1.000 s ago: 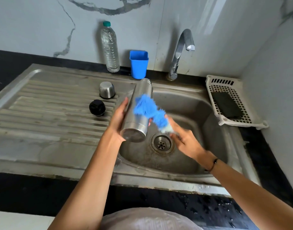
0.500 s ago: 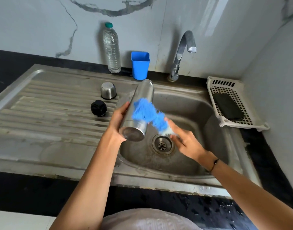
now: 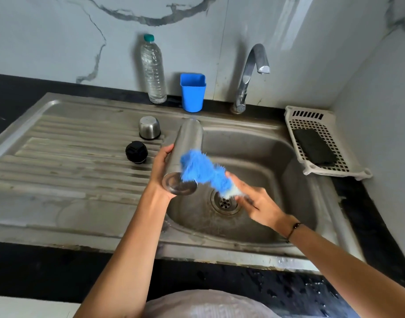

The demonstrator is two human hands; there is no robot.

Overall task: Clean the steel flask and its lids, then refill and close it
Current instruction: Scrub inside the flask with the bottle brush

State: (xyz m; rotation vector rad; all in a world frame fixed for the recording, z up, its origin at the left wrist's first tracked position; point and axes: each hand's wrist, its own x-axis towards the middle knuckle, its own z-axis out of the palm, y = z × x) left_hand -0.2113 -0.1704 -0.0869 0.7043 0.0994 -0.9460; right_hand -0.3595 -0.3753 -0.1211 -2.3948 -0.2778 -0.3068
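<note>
Left hand [image 3: 160, 166] grips the steel flask [image 3: 185, 152] tilted over the sink [image 3: 277, 152], right hand [image 3: 256, 200] holding a blue brush [image 3: 201, 171] against it. Both lids, steel cap [image 3: 149, 127] and black stopper [image 3: 136, 152], sit on the drainboard near the basin edge.

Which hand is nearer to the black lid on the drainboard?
Left. The left hand holds the steel flask just right of the black lid; the right hand, holding the blue brush, is farther right, over the drain.
</note>
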